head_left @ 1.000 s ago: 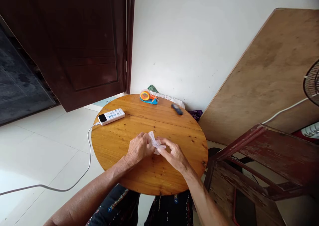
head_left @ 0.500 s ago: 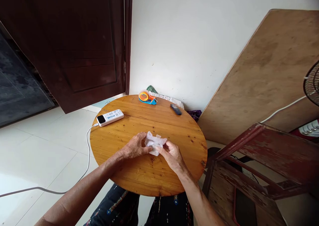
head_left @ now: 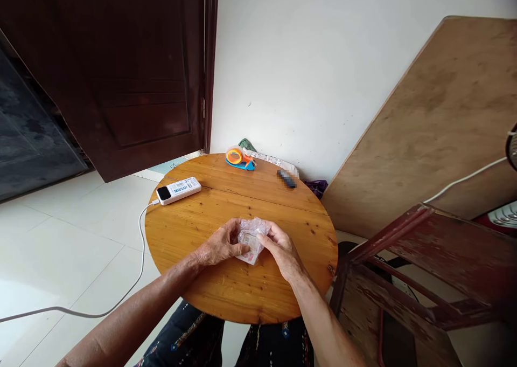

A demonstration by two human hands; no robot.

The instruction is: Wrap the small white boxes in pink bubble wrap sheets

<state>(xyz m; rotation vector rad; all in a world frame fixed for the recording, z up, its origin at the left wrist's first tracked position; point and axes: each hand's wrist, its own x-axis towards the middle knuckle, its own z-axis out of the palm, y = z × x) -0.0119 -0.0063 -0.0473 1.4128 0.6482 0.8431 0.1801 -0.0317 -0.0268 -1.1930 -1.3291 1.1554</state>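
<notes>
A crumpled clear plastic bag (head_left: 253,226) is held between my two hands over the near middle of the round wooden table (head_left: 194,281). Below its bunched top shows a small flat whitish item (head_left: 250,256) with red print; its kind is hard to make out. My left hand (head_left: 221,243) grips the left side, thumb across the front. At the right, my right hand (head_left: 283,248) pinches the plastic between thumb and fingers. Some fingertips of both hands are hidden behind the bag.
A white device (head_left: 179,191) with a dark screen and a cable (head_left: 142,248) lies at the table's left. An orange and blue tape dispenser (head_left: 240,158) stands at the back, with a blurred dark object (head_left: 286,179) to its right. A worn wooden chair (head_left: 404,286) stands at right.
The plastic has been spread and pushed upward, and more of the flat item with red print now shows below it. Both hands stay on it; my left thumb has shifted slightly.
</notes>
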